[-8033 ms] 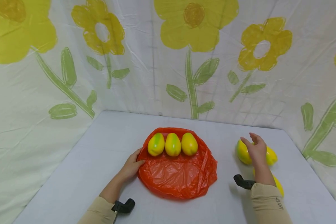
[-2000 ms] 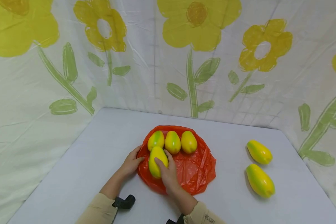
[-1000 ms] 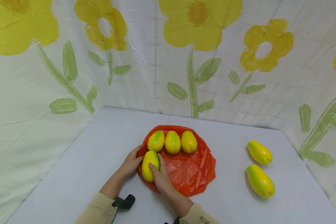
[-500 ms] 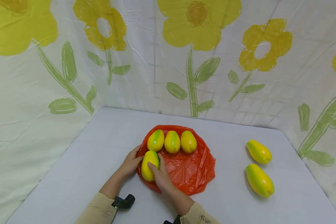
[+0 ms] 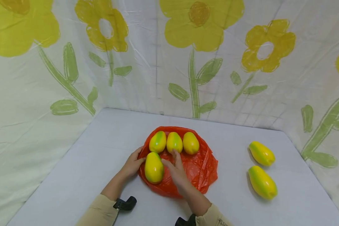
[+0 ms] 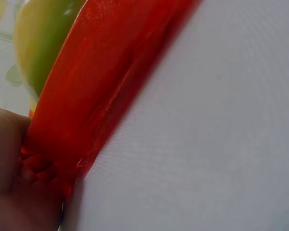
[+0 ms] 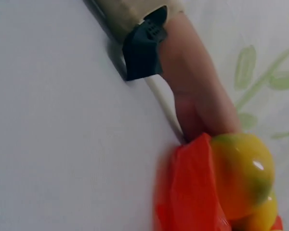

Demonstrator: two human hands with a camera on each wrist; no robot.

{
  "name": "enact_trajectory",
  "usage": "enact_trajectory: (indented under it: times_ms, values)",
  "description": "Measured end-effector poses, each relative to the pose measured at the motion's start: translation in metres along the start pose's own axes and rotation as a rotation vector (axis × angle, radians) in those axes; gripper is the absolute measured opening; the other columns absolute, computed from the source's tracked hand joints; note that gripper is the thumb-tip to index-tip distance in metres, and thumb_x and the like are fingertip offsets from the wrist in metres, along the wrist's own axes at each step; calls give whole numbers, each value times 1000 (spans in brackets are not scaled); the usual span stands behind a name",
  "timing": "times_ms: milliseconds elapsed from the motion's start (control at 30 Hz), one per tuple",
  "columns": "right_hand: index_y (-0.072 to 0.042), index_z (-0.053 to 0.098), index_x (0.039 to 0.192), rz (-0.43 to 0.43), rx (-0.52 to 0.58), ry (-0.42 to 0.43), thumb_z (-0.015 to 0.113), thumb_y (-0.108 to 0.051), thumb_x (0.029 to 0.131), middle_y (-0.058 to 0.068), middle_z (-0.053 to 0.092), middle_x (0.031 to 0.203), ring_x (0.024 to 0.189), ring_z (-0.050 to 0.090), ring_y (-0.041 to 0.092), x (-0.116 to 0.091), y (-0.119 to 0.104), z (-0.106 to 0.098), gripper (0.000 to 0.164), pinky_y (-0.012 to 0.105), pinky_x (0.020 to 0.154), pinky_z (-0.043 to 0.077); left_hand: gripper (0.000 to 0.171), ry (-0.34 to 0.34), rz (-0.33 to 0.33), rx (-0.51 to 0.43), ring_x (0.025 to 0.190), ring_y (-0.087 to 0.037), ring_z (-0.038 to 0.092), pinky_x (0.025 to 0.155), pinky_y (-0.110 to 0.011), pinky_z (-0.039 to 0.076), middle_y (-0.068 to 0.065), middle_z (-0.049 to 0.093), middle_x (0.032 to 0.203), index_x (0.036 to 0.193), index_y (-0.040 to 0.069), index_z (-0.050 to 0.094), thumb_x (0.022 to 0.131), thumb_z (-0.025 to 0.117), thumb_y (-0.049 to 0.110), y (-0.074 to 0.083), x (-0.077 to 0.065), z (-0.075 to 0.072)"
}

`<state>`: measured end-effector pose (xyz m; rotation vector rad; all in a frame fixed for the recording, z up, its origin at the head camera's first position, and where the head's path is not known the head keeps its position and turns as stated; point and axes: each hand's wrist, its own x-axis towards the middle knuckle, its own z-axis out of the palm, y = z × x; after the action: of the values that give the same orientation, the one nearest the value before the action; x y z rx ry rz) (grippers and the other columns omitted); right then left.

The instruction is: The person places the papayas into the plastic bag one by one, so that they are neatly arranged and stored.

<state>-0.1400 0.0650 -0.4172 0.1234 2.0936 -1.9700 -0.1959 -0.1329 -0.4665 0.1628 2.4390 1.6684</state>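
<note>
Right hand (image 5: 177, 171): thumb and forefinger standing spread apart, gripping nothing; hovering over the bag, just beside the front fruit; whether the thumb tip is touching it, cannot tell.

Left hand (image 5: 132, 163): thumb and fingers pinching the bag's left rim, red film showing between them in the left wrist view.

Front fruit (image 5: 154, 171), yellow with green: lying inside the rim at front left, near the left hand.

Red bag (image 5: 196, 171): lying with its mouth open on the white table (image 5: 107, 135).

Back row (image 5: 174, 141), three like fruits: lying side by side along the far rim.

Loose pair (image 5: 262, 182), same kind: lying apart on the table at right.

Step, as judged: the front fruit is being placed. The next move is probably calling for the right hand to reach the loose pair, the left holding the rim.
</note>
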Motion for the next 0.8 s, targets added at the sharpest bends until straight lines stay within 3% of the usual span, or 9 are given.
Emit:
enact_trajectory:
  times_ms: [333, 600, 800]
  values:
    - [-17, 17, 146, -64, -2, 16, 56, -35, 90, 8, 23, 154, 143, 17, 31, -17, -13, -50, 71, 56, 111, 25, 51, -4, -5, 6, 132, -32, 38, 108, -51, 32, -16, 37, 147, 144, 6, 31, 94, 43, 8, 2, -1, -2]
    - [-12, 14, 147, -104, -78, 93, 50, -25, 94, 13, 18, 154, 143, 15, 33, -32, -22, -102, 65, 54, 112, 22, 52, -7, -15, -9, 133, -34, 36, 109, -53, 30, -17, 35, 147, 144, 5, 30, 94, 43, 8, 1, 0, 1]
    - [-13, 9, 149, -86, -152, 189, 50, -29, 95, 9, 12, 157, 145, 11, 29, -42, -25, -145, 70, 52, 114, 20, 51, -3, -9, -15, 134, -32, 36, 110, -52, 30, -15, 37, 147, 144, 7, 32, 94, 44, 9, 3, -1, 1]
